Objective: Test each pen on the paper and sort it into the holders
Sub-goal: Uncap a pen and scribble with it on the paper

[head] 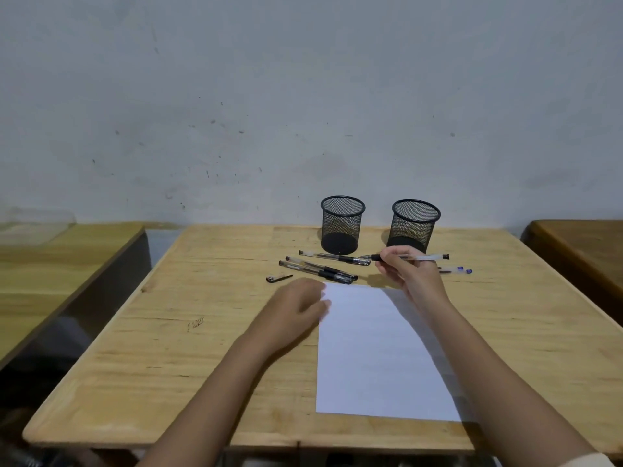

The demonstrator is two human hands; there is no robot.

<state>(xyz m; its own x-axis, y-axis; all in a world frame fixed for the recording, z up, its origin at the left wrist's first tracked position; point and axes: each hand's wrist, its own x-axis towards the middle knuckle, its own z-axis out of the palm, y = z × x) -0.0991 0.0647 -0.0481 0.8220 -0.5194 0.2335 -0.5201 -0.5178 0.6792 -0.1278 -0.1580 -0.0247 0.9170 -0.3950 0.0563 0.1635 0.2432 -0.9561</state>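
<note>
A white sheet of paper (pixel 377 352) lies on the wooden table (pixel 188 358). My right hand (pixel 409 274) holds an uncapped clear pen (pixel 423 256) level above the paper's far edge, tip pointing left. My left hand (pixel 296 306) rests blurred at the paper's upper left corner, fingers spread, holding nothing. Three capped black pens (pixel 323 268) lie side by side beyond the paper. A loose black pen cap (pixel 278 278) lies left of them. Two blue-ended pens (pixel 456 270) show behind my right hand. Two black mesh holders stand at the back: the left holder (pixel 342 224) and the right holder (pixel 414 225), both looking empty.
A pale wall rises right behind the table. Another wooden table (pixel 50 264) stands to the left across a gap, and a darker one (pixel 586 251) to the right.
</note>
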